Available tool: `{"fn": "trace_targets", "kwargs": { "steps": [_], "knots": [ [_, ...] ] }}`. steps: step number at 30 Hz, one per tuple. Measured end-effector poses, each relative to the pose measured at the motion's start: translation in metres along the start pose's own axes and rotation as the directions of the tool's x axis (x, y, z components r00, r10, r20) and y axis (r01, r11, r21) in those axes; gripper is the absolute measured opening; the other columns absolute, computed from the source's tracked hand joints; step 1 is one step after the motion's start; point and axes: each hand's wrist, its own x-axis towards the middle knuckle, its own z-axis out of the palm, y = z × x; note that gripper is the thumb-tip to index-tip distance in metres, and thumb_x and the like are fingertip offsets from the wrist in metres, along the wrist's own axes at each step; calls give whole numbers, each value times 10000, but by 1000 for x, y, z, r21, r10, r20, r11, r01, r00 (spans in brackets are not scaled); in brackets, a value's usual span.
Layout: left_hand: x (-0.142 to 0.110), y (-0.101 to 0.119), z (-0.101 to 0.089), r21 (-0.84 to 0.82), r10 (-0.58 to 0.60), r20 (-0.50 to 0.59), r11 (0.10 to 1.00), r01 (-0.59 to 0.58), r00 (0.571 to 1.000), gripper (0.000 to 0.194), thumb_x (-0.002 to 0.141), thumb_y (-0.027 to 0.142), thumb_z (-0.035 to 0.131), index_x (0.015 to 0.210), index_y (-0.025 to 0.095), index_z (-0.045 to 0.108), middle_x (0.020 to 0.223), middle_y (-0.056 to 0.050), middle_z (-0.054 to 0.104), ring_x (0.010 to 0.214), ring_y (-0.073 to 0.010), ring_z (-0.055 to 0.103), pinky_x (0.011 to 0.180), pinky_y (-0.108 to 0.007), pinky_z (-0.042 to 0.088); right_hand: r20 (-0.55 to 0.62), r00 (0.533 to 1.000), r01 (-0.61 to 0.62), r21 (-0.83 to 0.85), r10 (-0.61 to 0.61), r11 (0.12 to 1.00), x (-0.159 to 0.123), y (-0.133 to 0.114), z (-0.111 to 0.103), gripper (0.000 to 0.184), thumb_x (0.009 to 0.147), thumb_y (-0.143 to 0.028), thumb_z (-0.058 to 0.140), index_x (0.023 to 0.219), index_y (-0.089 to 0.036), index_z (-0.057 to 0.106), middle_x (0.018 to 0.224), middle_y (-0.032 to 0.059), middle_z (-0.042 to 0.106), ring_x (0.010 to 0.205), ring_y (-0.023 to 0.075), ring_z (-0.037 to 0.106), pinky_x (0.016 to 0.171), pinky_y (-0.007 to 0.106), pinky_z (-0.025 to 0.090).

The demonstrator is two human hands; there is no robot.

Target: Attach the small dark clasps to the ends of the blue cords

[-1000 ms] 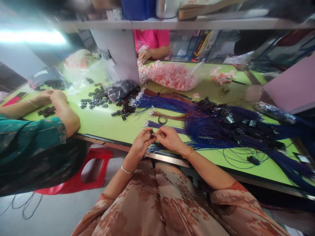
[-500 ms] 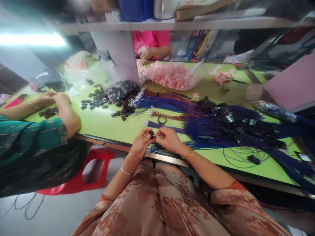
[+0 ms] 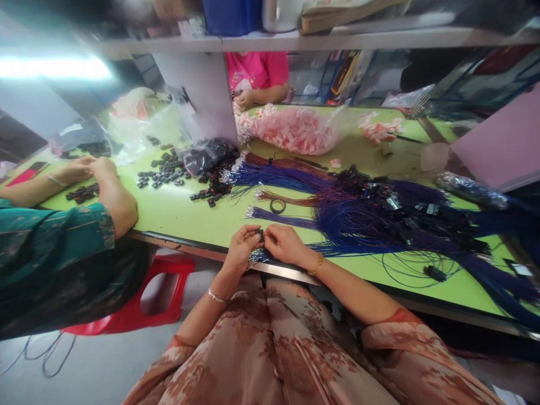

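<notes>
Between the fingertips of my left hand (image 3: 243, 246) is a small black connector housing (image 3: 260, 235), held just above the table's front edge. My right hand (image 3: 286, 243) is closed in a pinch right against the housing; what its fingers grip is too small and hidden to make out. Beneath and beside the hands lie blue wires (image 3: 333, 247) with bare metal ends. A bundle of purple wires (image 3: 282, 217) with silvery terminals and a dark roll of tape (image 3: 277, 206) lie just beyond.
Loose black connector housings (image 3: 166, 169) are scattered left of centre. A tangle of wires with black connectors (image 3: 392, 208) covers the right side. Behind lies a bag of pink pieces (image 3: 299, 132). A co-worker's arms (image 3: 113, 191) rest at left, above a red stool (image 3: 169, 287); another person sits opposite.
My left fingers have closed further around the black housing, and my right hand has turned slightly and moved closer to it. The hand of the person opposite has shifted slightly.
</notes>
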Motion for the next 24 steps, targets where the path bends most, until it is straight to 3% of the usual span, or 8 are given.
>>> {"fn": "trace_targets", "kwargs": {
  "steps": [4,9,13,19,24],
  "knots": [
    [0,0,-3,13,-4,13,1000,4,1000,385,588,238,809,918,136,639,768,-15,640,717,-122,633,750,-293,539,73,996,-42,-30,44,999,12,15,-16,207,894,-216,450,791,-163,621,751,39,640,671,131,527,626,237,334],
    [4,2,-9,37,-9,5,999,9,1000,406,587,263,808,932,137,635,756,-13,633,718,-128,640,770,-309,545,52,955,-245,-418,292,875,31,47,-33,207,888,-248,464,881,-166,653,910,104,655,841,204,574,665,269,350],
    [7,1,-12,51,-17,14,999,16,1000,393,593,267,802,927,148,632,774,-19,637,738,-131,636,797,-328,540,187,934,-183,-482,305,857,30,53,-31,212,890,-227,444,925,-183,649,965,94,656,884,206,583,696,274,364],
    [8,3,-11,64,-6,33,998,4,999,388,610,271,795,938,148,630,786,-24,635,744,-128,631,805,-328,534,270,921,-110,-513,282,851,30,44,-33,223,910,-215,408,968,-165,617,1020,113,649,924,223,589,722,287,381],
    [7,3,-10,82,13,22,996,-15,1000,388,609,268,794,941,150,632,786,-22,636,735,-128,627,779,-318,536,247,923,-101,-585,296,804,30,46,-32,224,877,-145,410,1041,-126,561,1019,155,638,892,242,592,699,294,376]
  ]
}}
